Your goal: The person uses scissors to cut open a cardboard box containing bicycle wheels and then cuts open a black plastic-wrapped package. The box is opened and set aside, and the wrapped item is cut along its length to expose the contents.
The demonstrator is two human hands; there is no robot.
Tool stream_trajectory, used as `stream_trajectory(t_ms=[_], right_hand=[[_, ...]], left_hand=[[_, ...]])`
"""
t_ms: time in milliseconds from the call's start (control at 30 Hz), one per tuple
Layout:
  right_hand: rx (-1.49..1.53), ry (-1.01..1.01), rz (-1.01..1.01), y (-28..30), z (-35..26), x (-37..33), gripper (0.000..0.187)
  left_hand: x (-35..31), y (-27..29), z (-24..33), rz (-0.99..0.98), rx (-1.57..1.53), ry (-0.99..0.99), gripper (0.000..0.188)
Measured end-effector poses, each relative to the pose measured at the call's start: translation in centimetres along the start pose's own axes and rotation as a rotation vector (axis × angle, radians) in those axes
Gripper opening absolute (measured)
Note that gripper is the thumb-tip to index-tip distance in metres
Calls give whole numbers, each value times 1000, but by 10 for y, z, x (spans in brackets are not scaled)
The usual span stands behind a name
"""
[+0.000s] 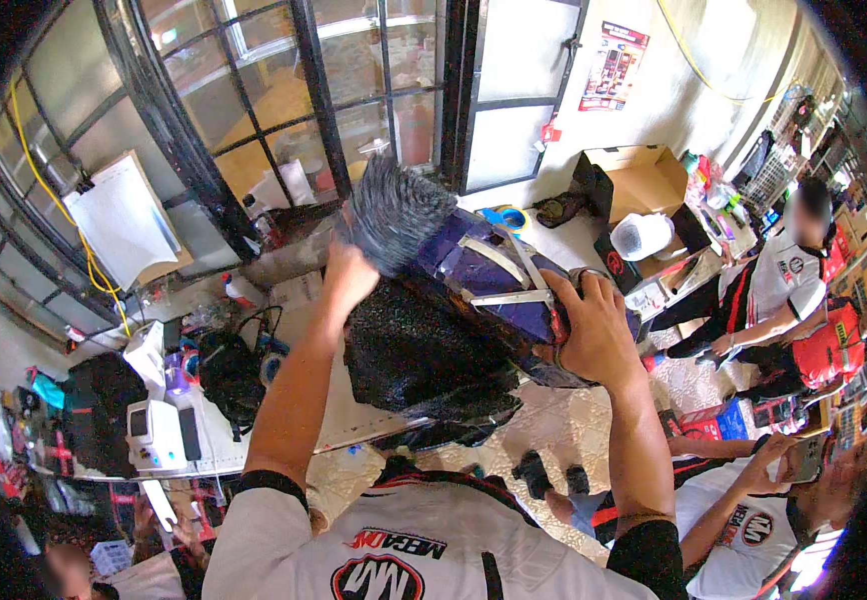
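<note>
A long dark blue-purple package with pale tape strips across it is tilted over the workbench. My right hand grips its near right end, fingers spread over the top and thumb at the side. My left hand is closed at the edge of a dark grey, rough-textured sheet at the package's far left end. That sheet is smeared by motion, and my left fingertips are partly hidden. Below the package lies black bubble wrap, hanging over the bench's near edge.
Blue tape rolls and an open cardboard box stand at the back right. A white label printer and black cables occupy the left bench. Co-workers stand at right, one farther off, another near with a phone.
</note>
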State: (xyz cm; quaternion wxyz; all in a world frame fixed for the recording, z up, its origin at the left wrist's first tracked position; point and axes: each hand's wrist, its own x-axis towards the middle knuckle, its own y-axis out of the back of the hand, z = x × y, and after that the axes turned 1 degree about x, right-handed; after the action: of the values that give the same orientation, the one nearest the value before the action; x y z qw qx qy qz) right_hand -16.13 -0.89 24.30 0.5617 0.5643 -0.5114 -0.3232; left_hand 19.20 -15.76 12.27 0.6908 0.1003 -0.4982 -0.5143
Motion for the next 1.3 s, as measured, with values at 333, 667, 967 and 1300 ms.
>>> stream_trajectory(t_ms=[333,667,967,1300], right_hand=[[97,29,102,2,67,6,101],[110,177,1,-4,123,47,105],[114,102,-88,-8,136,101,106],[104,161,75,-15,132,77,102]], left_hand=[[-27,-84,-254,250,-441,1176,32],[-169,-53,-262,1062,-583,1472,37],[-334,-111,-110,116,-245,928,65],[-237,24,-83,430,452,506,85]])
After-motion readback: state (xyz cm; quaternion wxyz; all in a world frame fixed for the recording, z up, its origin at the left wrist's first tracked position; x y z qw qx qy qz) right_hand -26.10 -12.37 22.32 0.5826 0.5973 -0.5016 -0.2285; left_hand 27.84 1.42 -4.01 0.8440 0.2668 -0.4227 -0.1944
